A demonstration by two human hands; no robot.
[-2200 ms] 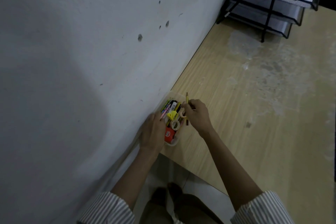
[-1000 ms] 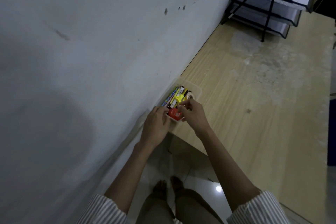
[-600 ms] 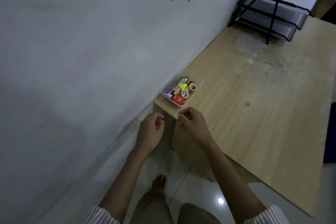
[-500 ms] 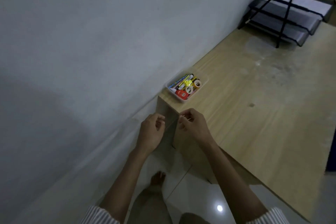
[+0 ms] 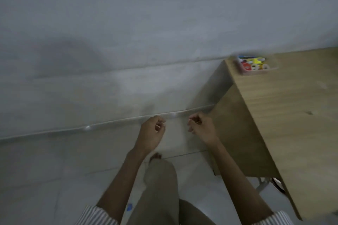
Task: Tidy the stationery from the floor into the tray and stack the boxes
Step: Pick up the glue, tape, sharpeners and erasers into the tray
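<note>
A small clear tray [image 5: 259,72] holding pens, tape rolls and a red item sits on the wooden desk [image 5: 285,115] at its far left corner, against the wall. My left hand [image 5: 152,133] and my right hand [image 5: 201,129] hang in front of me, well below and left of the tray, over the floor. Both have loosely curled fingers and hold nothing. No stationery or boxes show on the visible floor. The picture is blurred by motion.
A grey wall [image 5: 146,33] fills the upper view and meets the pale tiled floor [image 5: 54,170] along a shiny skirting line. The desk's side panel [image 5: 237,133] stands just right of my right hand. My trouser leg and bare foot [image 5: 155,156] are below the hands.
My hands let go of the tray on the desk and drew back. The view swung left and down, so the desk and tray now lie at the right and the paper rack is out of view.
</note>
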